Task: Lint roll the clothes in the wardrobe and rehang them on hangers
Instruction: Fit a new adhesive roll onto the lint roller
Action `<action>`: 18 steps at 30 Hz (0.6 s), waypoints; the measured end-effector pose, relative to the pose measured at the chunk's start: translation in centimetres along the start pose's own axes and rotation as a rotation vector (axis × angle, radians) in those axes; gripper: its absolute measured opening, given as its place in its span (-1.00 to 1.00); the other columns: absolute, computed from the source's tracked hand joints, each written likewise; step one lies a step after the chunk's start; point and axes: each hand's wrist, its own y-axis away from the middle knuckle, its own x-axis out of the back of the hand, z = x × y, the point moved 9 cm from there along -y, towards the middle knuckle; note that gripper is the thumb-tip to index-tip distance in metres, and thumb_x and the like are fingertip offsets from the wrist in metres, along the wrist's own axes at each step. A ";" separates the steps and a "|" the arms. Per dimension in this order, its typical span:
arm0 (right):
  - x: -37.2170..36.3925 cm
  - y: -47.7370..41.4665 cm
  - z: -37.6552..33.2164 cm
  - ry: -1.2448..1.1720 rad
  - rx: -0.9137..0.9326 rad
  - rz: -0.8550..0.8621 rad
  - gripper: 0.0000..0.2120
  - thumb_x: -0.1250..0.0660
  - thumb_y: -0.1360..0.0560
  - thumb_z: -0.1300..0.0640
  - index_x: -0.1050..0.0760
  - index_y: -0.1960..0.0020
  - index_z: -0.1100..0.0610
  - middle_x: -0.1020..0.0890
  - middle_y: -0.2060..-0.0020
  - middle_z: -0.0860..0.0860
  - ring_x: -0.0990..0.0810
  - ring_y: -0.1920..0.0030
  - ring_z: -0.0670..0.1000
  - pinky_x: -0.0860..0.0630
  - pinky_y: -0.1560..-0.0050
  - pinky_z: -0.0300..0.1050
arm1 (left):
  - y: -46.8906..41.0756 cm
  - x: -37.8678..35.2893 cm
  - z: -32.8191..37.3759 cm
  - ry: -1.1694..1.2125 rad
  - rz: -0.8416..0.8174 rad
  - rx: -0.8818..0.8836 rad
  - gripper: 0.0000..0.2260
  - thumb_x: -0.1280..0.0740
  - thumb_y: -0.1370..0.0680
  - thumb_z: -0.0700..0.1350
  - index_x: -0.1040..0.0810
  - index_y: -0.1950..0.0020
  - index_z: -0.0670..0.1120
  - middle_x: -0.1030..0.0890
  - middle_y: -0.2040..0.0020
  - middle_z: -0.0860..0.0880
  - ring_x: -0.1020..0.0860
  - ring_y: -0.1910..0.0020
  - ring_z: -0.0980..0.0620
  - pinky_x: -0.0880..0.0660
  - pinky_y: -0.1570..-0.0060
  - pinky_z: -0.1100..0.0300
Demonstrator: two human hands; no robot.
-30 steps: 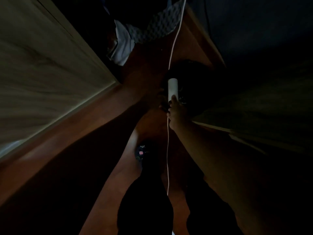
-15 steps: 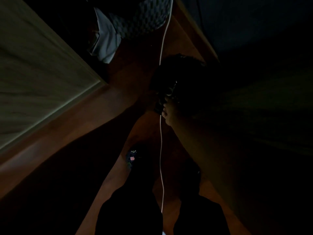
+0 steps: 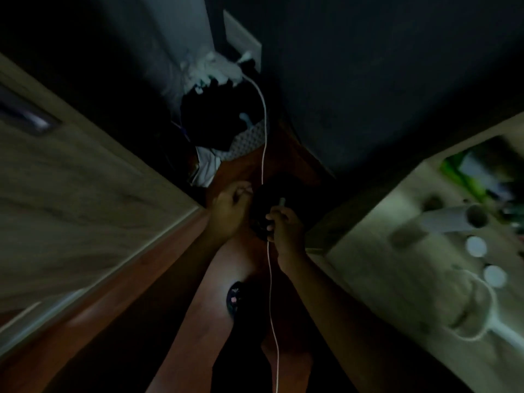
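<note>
The scene is very dark. A dark garment (image 3: 279,188) lies bunched on the reddish floor between my hands. My right hand (image 3: 285,232) is closed around a thin handle whose grey tip (image 3: 282,201) sticks up above the fingers; it looks like the lint roller, with its white roll hidden. My left hand (image 3: 228,212) is curled at the garment's left edge, and I cannot tell whether it grips the cloth. More clothes, white, black and patterned, are heaped in a pile (image 3: 218,109) at the back.
A pale wooden wardrobe door (image 3: 85,199) fills the left. At the right a light surface (image 3: 397,279) carries a white tube, round lids and blurred items. A white cable (image 3: 263,154) hangs down between my hands. My leg and slippered foot (image 3: 234,299) are below.
The view has swung up and right, bringing the right surface and clothes pile into sight. My left hand has come in beside the garment. The white roll seen earlier is hidden.
</note>
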 end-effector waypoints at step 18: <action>37.0 10.1 -12.7 0.168 0.368 0.225 -0.89 -0.33 -0.56 0.10 -0.57 -0.02 0.12 -0.64 0.12 -0.01 -0.60 0.11 -0.06 -0.57 0.09 -0.14 | 14.0 -23.3 22.9 -0.008 -0.176 -0.193 -0.41 -0.42 -0.36 -0.12 -0.38 -0.38 0.06 -0.50 -0.27 0.04 -0.48 -0.26 0.00 -0.46 -0.27 0.01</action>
